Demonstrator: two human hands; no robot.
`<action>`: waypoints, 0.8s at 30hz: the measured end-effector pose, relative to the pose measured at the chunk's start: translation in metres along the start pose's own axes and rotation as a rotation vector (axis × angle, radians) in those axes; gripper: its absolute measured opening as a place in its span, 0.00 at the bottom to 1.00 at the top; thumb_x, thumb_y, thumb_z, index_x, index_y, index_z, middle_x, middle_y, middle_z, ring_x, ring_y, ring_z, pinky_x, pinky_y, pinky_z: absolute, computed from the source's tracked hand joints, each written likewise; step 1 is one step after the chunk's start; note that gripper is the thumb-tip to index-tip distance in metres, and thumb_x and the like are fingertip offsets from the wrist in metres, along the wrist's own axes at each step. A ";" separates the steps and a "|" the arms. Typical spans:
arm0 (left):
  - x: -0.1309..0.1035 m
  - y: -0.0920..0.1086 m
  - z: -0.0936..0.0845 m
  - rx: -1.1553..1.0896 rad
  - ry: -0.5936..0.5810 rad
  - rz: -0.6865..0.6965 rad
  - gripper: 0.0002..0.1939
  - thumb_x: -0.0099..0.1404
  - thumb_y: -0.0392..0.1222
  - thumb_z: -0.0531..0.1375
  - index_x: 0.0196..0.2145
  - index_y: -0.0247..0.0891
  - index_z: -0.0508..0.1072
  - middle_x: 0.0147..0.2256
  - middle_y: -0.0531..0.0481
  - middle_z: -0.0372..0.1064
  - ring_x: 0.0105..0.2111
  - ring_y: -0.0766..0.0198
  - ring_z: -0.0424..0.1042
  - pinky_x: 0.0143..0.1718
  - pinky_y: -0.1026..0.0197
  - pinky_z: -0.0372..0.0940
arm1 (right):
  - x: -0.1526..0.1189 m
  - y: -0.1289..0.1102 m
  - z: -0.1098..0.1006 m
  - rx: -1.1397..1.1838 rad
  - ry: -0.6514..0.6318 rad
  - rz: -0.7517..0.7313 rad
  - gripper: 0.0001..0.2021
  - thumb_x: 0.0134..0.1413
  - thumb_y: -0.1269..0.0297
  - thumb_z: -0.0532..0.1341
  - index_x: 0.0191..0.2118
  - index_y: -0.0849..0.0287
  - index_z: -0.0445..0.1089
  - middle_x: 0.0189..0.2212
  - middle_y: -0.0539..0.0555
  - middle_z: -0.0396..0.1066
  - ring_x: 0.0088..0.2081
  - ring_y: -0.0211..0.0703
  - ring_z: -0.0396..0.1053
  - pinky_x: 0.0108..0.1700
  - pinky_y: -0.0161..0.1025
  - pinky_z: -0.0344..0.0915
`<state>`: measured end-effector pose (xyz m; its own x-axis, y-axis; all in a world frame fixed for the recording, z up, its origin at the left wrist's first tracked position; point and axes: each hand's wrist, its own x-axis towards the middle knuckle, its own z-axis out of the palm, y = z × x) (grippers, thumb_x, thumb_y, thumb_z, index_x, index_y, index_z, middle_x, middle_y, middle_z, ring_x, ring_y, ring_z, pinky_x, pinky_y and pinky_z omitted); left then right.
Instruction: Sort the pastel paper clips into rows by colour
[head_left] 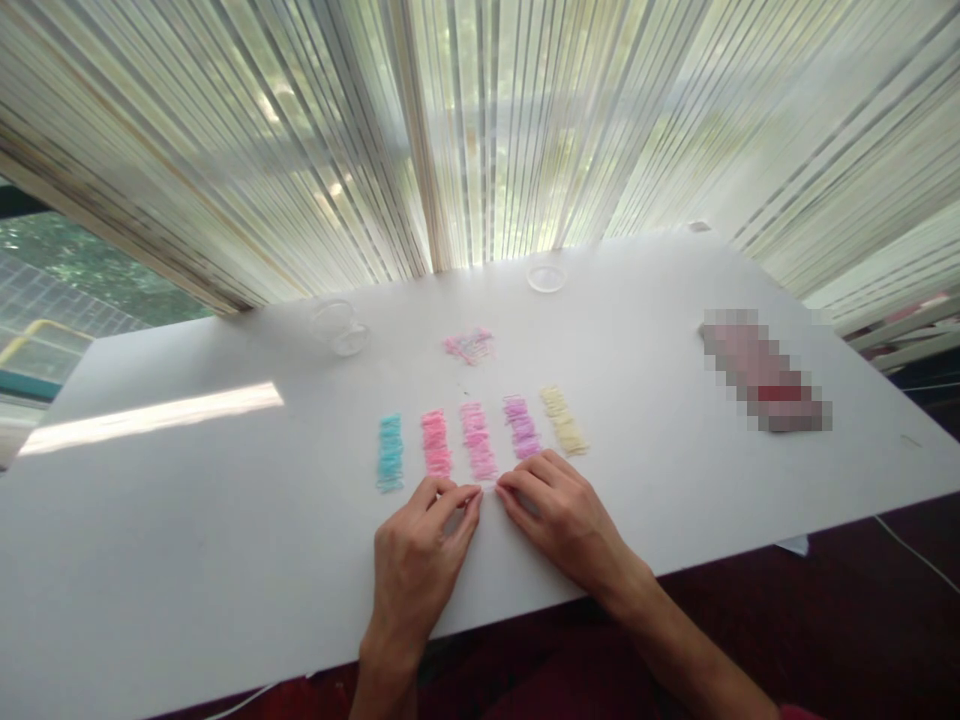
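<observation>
Daylight floods in through the striped curtain [487, 130] along the far side, brightening the white surface [225, 560] and washing out its far edge. A hard bar of glare lies across its left part — nearly blown out — while the floor [739, 630] sinks into dim, dark red. Shadows are faint and soft. Wide-angle stretch fans the curtain's stripes outward. Focus is soft: the coloured rows [478, 440] smear slightly, the clear container [341, 328] looks hazy — and coarse pixel blocks mask one pinkish object [769, 375].
</observation>
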<state>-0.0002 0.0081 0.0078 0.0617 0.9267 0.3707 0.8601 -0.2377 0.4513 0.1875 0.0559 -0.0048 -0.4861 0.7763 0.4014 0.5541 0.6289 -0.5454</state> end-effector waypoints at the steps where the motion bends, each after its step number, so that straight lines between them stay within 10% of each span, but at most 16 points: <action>1: 0.001 0.000 0.000 0.001 -0.007 -0.009 0.12 0.76 0.44 0.57 0.40 0.42 0.80 0.34 0.54 0.76 0.28 0.67 0.76 0.31 0.65 0.65 | 0.000 0.000 0.001 0.006 0.002 0.012 0.06 0.68 0.72 0.60 0.38 0.59 0.74 0.33 0.54 0.73 0.37 0.48 0.69 0.41 0.45 0.71; 24: 0.002 0.017 0.010 -0.072 -0.016 -0.025 0.11 0.76 0.42 0.58 0.40 0.41 0.81 0.33 0.53 0.76 0.28 0.67 0.76 0.31 0.66 0.66 | -0.010 0.005 -0.018 0.003 0.033 0.025 0.07 0.70 0.71 0.58 0.41 0.57 0.74 0.33 0.54 0.74 0.36 0.47 0.70 0.40 0.44 0.72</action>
<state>0.0198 0.0088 0.0076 0.0489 0.9369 0.3462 0.8229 -0.2342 0.5177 0.2070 0.0519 0.0019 -0.4493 0.7930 0.4114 0.5640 0.6089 -0.5578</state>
